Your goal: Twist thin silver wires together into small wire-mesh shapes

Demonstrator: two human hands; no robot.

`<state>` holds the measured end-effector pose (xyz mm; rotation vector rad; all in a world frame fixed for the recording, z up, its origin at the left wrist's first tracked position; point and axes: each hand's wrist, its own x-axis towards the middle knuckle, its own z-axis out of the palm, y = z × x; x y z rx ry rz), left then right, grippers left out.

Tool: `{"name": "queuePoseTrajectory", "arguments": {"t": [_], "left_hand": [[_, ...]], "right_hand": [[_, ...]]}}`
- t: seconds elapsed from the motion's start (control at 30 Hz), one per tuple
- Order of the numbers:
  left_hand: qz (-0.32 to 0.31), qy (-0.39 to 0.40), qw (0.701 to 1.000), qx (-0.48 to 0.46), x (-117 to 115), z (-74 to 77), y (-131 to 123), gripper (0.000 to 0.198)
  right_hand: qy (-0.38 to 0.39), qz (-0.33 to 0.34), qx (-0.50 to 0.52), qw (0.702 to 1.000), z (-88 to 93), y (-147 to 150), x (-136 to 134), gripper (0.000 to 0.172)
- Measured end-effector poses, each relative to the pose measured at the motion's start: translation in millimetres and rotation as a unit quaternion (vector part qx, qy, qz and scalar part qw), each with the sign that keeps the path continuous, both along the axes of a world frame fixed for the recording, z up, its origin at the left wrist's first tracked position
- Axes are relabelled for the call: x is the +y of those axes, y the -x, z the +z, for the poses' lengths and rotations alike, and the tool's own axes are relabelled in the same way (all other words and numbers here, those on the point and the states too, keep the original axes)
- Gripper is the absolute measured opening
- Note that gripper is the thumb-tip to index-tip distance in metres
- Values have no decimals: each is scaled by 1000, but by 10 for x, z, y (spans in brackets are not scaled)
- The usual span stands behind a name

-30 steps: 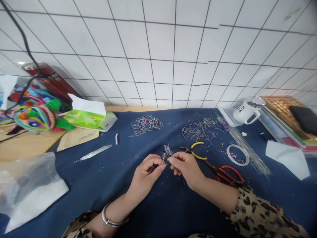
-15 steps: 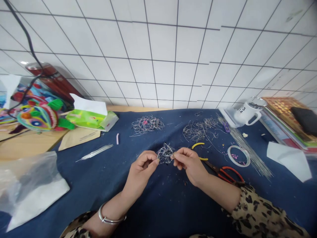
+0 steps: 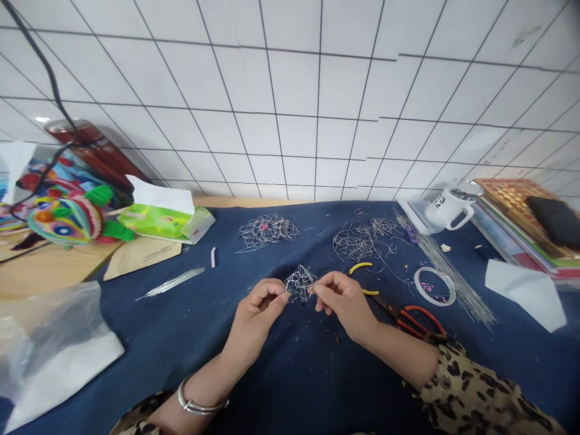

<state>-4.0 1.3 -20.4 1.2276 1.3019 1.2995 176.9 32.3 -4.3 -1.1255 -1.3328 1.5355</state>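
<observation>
Between my hands is a tangled piece of thin silvery wire (image 3: pixel 299 283), held just above the dark blue cloth (image 3: pixel 290 374). My left hand (image 3: pixel 260 308) pinches its left side between thumb and forefinger. On the other side, my right hand (image 3: pixel 342 302) has thumb and fingertips closed at the wire's right edge; the exact bit gripped is too small to make out. Yellow-handled pliers (image 3: pixel 361 267) lie close behind my right hand, partly covered by it. Scissors with red handles (image 3: pixel 419 320) rest beside my right forearm.
Two heaps of bent wire, a left one (image 3: pixel 267 232) and a right one (image 3: pixel 362 238), lie farther back. Straight wires (image 3: pixel 457 278), a round dish of pink beads (image 3: pixel 434 286) and a white mug (image 3: pixel 453 205) are at right. A plastic bag (image 3: pixel 67 356) lies left.
The whole view has shifted slightly, so everything sits a little further left. Both hands keep their pinch on the wire piece, with hardly any other visible movement.
</observation>
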Motion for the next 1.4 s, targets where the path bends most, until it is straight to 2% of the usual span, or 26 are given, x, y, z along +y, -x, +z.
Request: {"name": "queuePoseTrajectory", "arguments": {"t": [0.3,0.53,0.83,0.97,1.17,1.4], "left_hand": [[0,10,1000,-7,1,3,-12,8],[-4,15,1000,-8,-7,5,-18,8],[-1,16,1000,-7,-9,10,-16,8],[-1,15,1000,-6,-12,14,-20,9],[-11,25,999,-17,-15,27,-27,10],[-39,66,991,-108,-1,43,-39,12]], "right_hand": [[76,8,99,992,-17,37,-1,16],[54,7,91,994,-16,38,-12,16],[70,40,126,989,-13,20,-3,14],[69,46,138,987,5,14,-1,22],[34,38,77,996,20,17,-6,18],[-26,24,12,999,43,9,-10,10]]}}
